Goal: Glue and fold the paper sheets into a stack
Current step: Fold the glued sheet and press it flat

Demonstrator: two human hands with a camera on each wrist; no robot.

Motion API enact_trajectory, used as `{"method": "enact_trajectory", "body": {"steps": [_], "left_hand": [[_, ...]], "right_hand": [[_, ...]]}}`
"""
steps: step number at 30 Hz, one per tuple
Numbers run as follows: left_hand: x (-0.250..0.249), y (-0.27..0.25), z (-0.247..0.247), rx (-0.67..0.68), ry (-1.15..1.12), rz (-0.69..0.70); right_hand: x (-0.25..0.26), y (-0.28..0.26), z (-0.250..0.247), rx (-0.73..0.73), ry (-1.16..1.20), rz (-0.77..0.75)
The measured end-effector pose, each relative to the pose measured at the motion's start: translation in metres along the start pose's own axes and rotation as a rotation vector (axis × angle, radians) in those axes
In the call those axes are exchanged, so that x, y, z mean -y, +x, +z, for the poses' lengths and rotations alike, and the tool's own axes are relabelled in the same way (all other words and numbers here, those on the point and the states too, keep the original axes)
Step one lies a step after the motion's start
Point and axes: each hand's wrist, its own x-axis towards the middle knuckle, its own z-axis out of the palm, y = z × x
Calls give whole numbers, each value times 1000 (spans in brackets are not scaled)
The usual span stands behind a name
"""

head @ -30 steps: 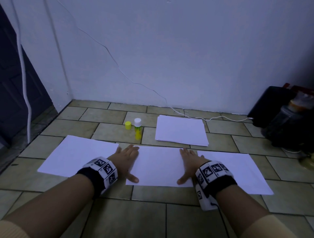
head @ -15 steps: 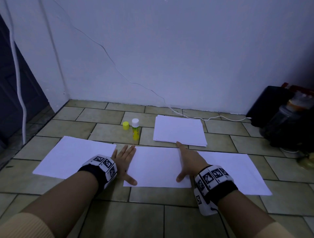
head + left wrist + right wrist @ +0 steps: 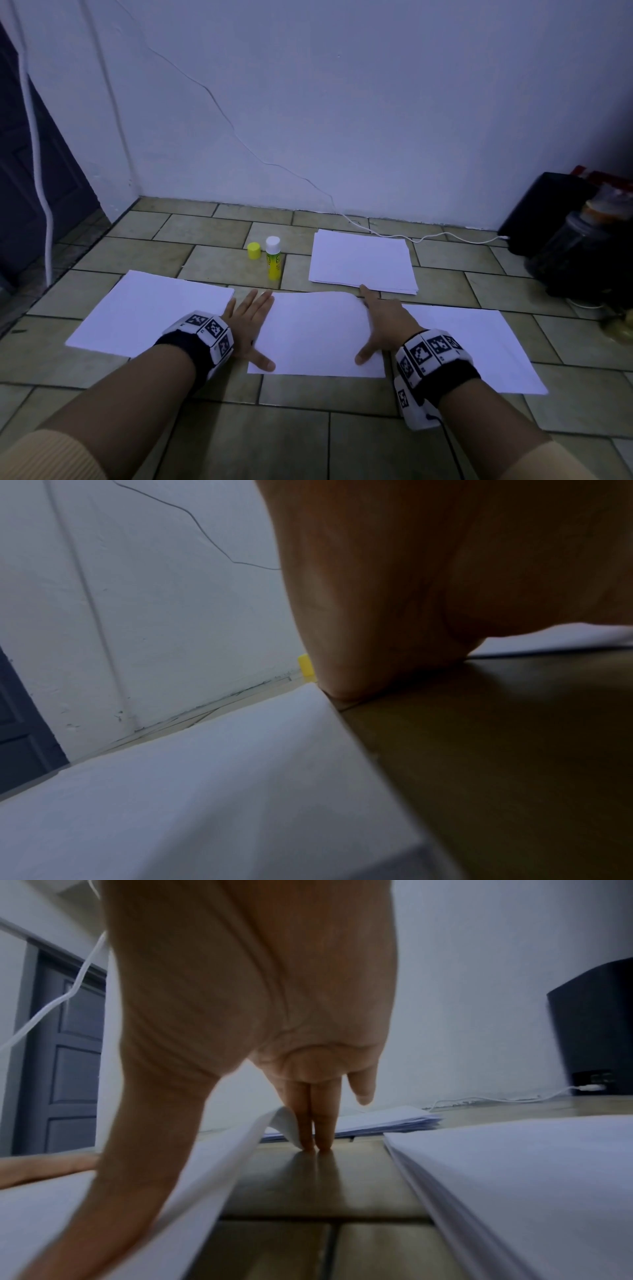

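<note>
On the tiled floor [image 3: 342, 445], nearest the person, lies the middle sheet [image 3: 318, 335], flat along its near edge. Left hand [image 3: 248, 323] rests just left of that sheet, fingers straight and spread, thumb tip lying on the sheet's near left corner; it holds nothing. Right hand [image 3: 380, 322] sits at the sheet's right edge, thumb pressed on the near right part of the paper. In the right wrist view two fingertips [image 3: 318, 1139] stand on the bare floor at the sheet's far right corner, and that corner curls up against them. The hand is open, fingers extended; whether it pinches the corner cannot be told.

Left of the middle sheet, a second sheet [image 3: 154, 311] lies flat, apart from it. Right of the middle sheet, a third sheet [image 3: 479, 346] lies flat; the right wrist view shows more than one layer at its edge.

Beyond the middle sheet, to its far right, a paper stack [image 3: 361, 262] lies on the floor. To its far left stands a glue stick [image 3: 273, 258], upright, uncapped, with its yellow cap [image 3: 253, 250] just beside it. Farther still, a white cable [image 3: 428, 238] runs along the wall foot.
</note>
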Motion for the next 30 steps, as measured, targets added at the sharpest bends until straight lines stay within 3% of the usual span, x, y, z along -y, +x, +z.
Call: {"method": "enact_trajectory", "body": {"steps": [8,14,22,30], "left_hand": [[0,-3,-1,7,-24,6],[-2,-5,-3,9,-11,-5],[-1,-7,-4,0,5,-1],[-1,-6,-6,8,-25,21]], "right_hand": [[-11,-18,11,-250,623,-102],[-17,-35,21,-168,705,-135],[-35,-53,-33,-367,849,-247],[-56,10,-78,-550,1018,-184]]}}
